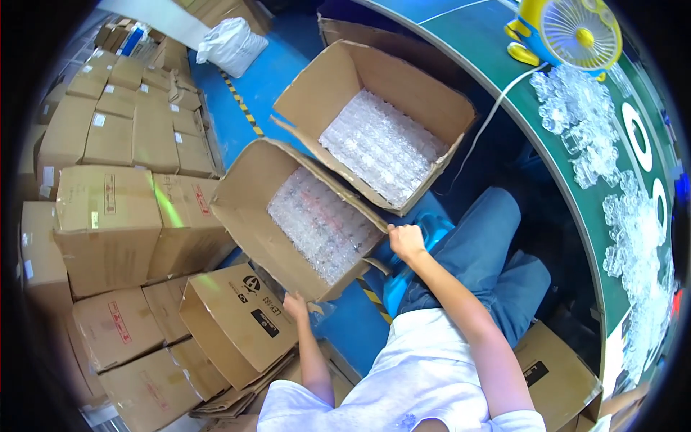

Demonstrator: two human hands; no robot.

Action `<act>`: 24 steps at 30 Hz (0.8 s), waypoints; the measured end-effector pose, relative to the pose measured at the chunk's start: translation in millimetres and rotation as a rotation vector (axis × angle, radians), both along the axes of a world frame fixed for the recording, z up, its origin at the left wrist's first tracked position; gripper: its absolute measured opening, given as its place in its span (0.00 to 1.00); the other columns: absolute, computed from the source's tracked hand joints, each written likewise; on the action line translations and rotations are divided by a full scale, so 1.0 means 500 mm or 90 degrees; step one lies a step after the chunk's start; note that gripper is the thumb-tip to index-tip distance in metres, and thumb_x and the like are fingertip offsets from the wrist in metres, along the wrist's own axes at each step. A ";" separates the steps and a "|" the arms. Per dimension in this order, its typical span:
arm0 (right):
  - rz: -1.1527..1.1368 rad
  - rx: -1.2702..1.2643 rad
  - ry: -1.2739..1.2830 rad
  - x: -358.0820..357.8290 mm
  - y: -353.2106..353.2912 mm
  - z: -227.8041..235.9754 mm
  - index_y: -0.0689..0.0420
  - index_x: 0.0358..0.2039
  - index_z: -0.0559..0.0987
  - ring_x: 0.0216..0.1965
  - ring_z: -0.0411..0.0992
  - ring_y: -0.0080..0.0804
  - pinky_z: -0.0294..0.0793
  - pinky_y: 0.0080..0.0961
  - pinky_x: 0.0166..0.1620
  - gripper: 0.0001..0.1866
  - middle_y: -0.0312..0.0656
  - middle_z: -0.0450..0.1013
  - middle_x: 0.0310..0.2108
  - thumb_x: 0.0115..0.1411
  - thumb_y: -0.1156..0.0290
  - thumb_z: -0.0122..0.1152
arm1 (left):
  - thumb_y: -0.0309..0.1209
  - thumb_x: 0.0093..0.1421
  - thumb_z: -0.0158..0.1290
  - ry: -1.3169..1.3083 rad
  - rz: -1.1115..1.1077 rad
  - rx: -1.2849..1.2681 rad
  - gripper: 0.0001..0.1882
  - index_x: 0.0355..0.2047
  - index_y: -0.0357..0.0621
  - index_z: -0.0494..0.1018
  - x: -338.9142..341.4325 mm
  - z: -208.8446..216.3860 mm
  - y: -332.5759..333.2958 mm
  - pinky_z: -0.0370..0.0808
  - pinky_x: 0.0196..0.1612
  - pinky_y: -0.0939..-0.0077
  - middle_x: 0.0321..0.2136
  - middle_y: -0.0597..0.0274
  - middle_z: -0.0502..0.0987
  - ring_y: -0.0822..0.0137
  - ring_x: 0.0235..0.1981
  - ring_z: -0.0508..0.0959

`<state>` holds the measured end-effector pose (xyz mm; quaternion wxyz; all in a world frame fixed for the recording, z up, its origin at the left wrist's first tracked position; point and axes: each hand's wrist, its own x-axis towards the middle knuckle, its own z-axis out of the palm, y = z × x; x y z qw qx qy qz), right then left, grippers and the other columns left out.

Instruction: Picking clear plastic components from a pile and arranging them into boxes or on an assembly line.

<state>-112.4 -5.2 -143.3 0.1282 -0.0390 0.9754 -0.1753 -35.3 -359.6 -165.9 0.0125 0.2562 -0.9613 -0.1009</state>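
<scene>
In front of me is an open cardboard box (246, 189) with its flaps up. Rows of clear plastic pieces (320, 225) cover its inside, with a reddish tint among them. My left hand (294, 306) is closed on the near left corner of this box. At its right corner, the fingers of my right hand (407, 243) wrap round the cardboard edge. Right behind it stands a second open cardboard box (309, 90), holding similar clear plastic pieces (381, 144) in packed rows. Neither hand touches that one.
Stacked closed cartons (108, 201) fill the left side. A printed carton (241, 317) sits beside my left arm. To the right curves a green table (576, 209) with loose clear pieces (579, 122) and a yellow fan (579, 36), its white cord (497, 108) hanging down. A white sack (232, 45) lies on the blue floor.
</scene>
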 end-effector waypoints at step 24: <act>-0.952 -0.577 0.326 0.464 0.500 0.239 0.60 0.37 0.73 0.30 0.71 0.20 0.68 0.14 0.32 0.09 0.37 0.73 0.27 0.55 0.73 0.51 | 0.33 0.43 0.54 -0.018 0.206 0.715 0.21 0.40 0.42 0.69 -0.702 -0.146 0.341 0.70 0.30 0.56 0.35 0.54 0.72 0.55 0.33 0.73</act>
